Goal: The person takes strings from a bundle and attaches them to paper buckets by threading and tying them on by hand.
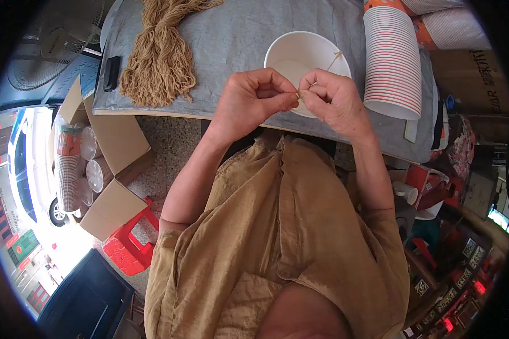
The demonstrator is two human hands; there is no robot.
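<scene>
My left hand and my right hand meet over the near rim of a white paper tub. Both are closed, thumb against forefinger, on what looks like a thin tan string. Its loose end, which looks knotted or looped, sticks up beyond my right hand. The bit between the fingertips is mostly hidden. To the left on the table lies a thick bundle of tan string, gathered near its top, with its looped ends fanned towards me.
Stacked paper cups lie right of the tub on the grey-covered table. A black object rests at the left edge. Below left stand an open cardboard box with more cups and a red stool.
</scene>
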